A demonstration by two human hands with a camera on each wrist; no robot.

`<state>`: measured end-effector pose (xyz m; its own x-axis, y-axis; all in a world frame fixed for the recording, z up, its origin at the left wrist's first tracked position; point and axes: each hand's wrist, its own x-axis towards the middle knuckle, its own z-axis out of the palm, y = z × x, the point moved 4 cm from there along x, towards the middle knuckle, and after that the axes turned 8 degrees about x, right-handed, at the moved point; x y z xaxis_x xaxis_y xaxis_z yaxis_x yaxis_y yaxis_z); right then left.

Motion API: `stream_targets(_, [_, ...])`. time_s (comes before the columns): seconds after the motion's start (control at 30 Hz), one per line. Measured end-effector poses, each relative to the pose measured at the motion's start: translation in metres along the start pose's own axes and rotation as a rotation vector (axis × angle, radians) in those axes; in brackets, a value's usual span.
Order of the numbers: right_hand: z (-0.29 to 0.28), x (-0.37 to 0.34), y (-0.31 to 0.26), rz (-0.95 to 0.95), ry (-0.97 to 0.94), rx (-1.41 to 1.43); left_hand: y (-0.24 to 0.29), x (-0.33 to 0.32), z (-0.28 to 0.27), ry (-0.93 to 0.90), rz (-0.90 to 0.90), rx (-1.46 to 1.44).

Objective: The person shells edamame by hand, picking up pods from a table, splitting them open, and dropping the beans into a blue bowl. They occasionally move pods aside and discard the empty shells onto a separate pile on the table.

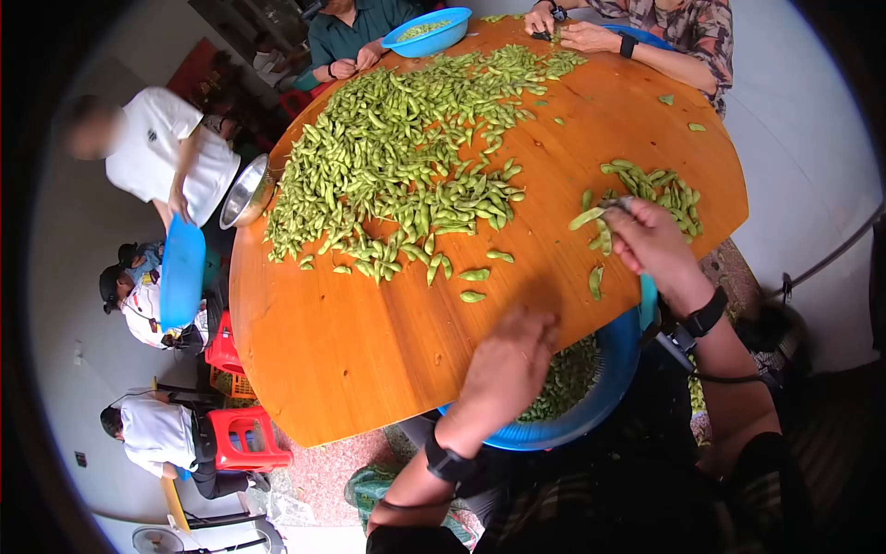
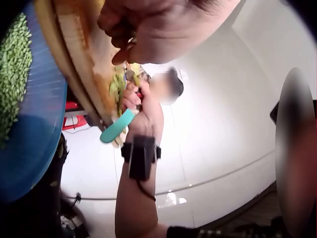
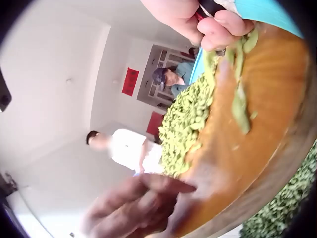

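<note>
My right hand (image 1: 651, 242) grips a tool with a teal handle (image 1: 648, 300) at the table's right side. A green pod (image 1: 586, 219) lies by the tool's dark end; whether it is pinched there, I cannot tell. More pods (image 1: 678, 198) are heaped just beyond that hand. Over the near table edge, next to a blue basin (image 1: 620, 369) of small green beans, is my left hand (image 1: 508, 369), its fingers loosely bent. No object shows in it. In the right wrist view the left hand (image 3: 133, 206) is blurred, one finger pointing toward the wood.
A large heap of pods (image 1: 397, 157) covers the far left of the wooden table (image 1: 369, 351). Two people sit across it, with a blue bowl (image 1: 426, 35) nearby. A standing person holds a blue basin (image 1: 182, 272) beside a metal bowl (image 1: 245, 196). Red stools (image 1: 247, 439) stand left.
</note>
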<state>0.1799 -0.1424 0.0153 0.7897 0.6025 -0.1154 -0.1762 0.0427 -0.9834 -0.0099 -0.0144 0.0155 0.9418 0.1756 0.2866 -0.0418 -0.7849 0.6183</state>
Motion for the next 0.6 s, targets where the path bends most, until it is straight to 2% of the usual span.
stream_targets(0.07, [-0.026, 0.003, 0.004, 0.001, 0.076, 0.045, 0.018, -0.014, 0.007, -0.091, 0.002, 0.282])
stream_targets(0.17, [-0.040, 0.001, 0.012, -0.032, 0.125, 0.095, 0.034, -0.025, 0.010, -0.109, -0.002, 0.454])
stream_targets(0.23, [-0.040, -0.003, 0.017, -0.015, 0.108, 0.084, 0.037, -0.026, 0.009, -0.130, -0.013, 0.385])
stream_targets(0.3, [-0.023, -0.011, 0.008, -0.018, 0.028, 0.049, 0.044, -0.025, 0.004, -0.037, 0.098, 0.359])
stream_targets(0.33, [-0.022, -0.014, 0.009, -0.004, 0.001, 0.032, 0.042, -0.023, 0.000, -0.045, 0.091, 0.359])
stream_targets(0.4, [-0.024, -0.017, 0.014, -0.013, -0.022, -0.011, 0.030, -0.012, -0.017, 0.019, 0.131, 0.346])
stream_targets(0.47, [-0.020, -0.022, 0.011, -0.042, -0.069, -0.052, 0.004, 0.005, -0.034, 0.207, 0.027, 0.541])
stream_targets(0.5, [-0.018, -0.025, 0.009, -0.037, -0.071, -0.051, -0.010, 0.018, -0.039, 0.231, 0.001, 0.608])
stream_targets(0.6, [-0.002, -0.034, 0.003, 0.001, -0.107, -0.053, -0.047, 0.036, -0.044, 0.165, -0.081, 0.552])
